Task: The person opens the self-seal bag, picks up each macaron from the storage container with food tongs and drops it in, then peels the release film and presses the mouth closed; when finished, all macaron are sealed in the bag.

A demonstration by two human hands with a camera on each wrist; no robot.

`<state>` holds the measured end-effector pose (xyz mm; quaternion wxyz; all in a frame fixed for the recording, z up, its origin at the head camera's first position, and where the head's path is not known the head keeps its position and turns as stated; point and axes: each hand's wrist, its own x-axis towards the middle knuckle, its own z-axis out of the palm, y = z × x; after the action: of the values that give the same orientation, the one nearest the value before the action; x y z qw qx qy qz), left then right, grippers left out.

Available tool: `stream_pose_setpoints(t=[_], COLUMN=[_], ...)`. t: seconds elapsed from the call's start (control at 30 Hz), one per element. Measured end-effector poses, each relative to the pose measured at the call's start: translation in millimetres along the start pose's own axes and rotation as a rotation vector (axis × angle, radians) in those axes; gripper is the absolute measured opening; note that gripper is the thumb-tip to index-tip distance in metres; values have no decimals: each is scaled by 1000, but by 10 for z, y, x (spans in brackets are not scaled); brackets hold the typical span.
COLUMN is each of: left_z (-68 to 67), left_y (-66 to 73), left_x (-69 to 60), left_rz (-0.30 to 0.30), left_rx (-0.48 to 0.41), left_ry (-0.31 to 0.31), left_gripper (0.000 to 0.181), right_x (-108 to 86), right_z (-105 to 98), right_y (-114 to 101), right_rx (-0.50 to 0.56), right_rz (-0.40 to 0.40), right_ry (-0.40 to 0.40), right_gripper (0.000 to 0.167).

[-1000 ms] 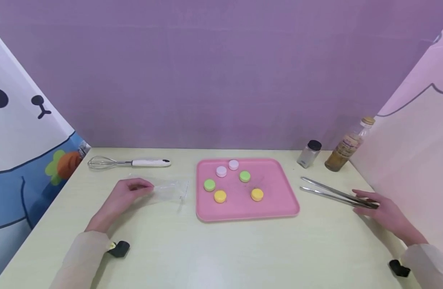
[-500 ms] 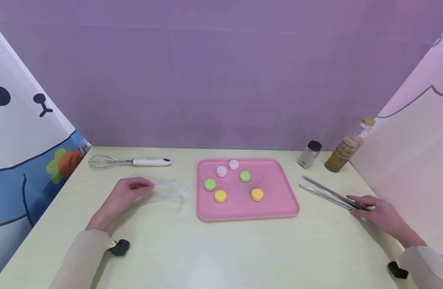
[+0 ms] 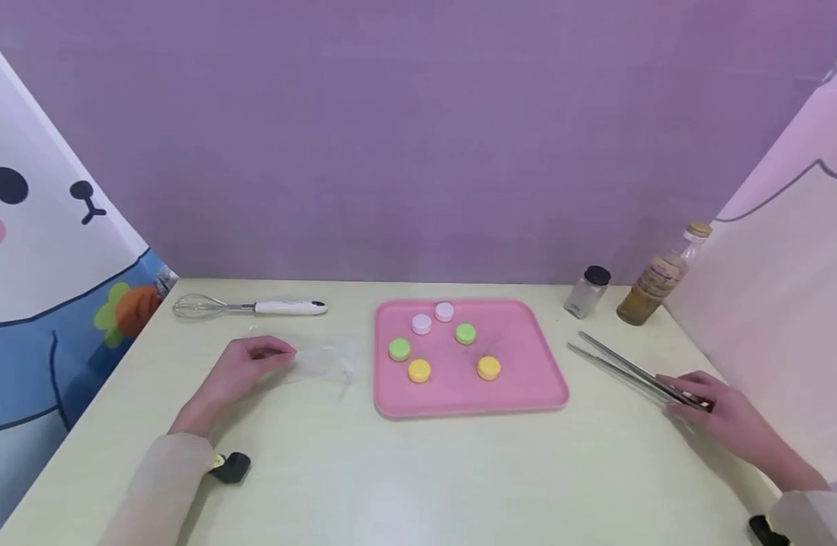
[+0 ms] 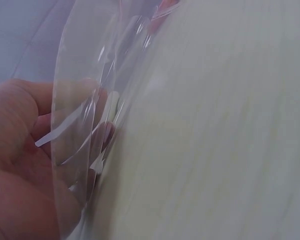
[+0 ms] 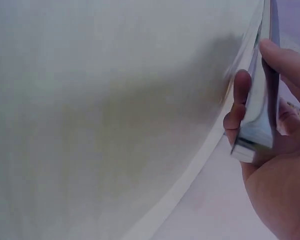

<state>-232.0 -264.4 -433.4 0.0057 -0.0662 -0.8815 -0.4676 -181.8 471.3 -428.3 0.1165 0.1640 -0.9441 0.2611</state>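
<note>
On the left of the table, my left hand (image 3: 244,371) pinches a clear plastic bag (image 3: 326,359); in the left wrist view the see-through bag (image 4: 80,115) covers part of the fingers. At the right, my right hand (image 3: 722,409) grips metal tongs (image 3: 633,370) near their joined end, thumb on one side and fingers on the other, as the right wrist view shows with the tongs (image 5: 262,105). The tips of the tongs point toward the pink tray (image 3: 452,402) and stand slightly apart. Several small macarons, such as a yellow one (image 3: 489,368) and a green one (image 3: 399,349), lie spread on the tray.
A whisk (image 3: 255,307) with a white handle lies at the back left. Toward the back right stand a small jar (image 3: 585,294) with a black lid and a corked bottle (image 3: 657,282) of brown contents. A purple wall (image 3: 418,152) rises behind the table.
The right hand with the tongs shifts a little forward and left, then back toward the right and slightly nearer. The left hand stays in place with the bag.
</note>
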Motion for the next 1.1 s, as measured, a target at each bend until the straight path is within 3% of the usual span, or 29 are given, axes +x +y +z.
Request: stream_pose_setpoints(t=[0.43,0.67,0.87,1.1], left_z=[82,95,66,-1], left_y=[53,79,58,12], left_x=[95,109,54,-17], left_rz=[16,13,6,-9], left_rx=[3,4,22,29], left_ry=[-16,-21,-25,-25], left_gripper=[24,23,25,27], right_x=[-158,-192,-194,-129], right_z=[-130,-81,86,213], right_y=[-164,-318,-542,-797], right_rx=[-78,-23,23,78], right_rz=[77,100,46,-67], right_ry=[120,155,153,91], right_gripper=[38,34,36,41])
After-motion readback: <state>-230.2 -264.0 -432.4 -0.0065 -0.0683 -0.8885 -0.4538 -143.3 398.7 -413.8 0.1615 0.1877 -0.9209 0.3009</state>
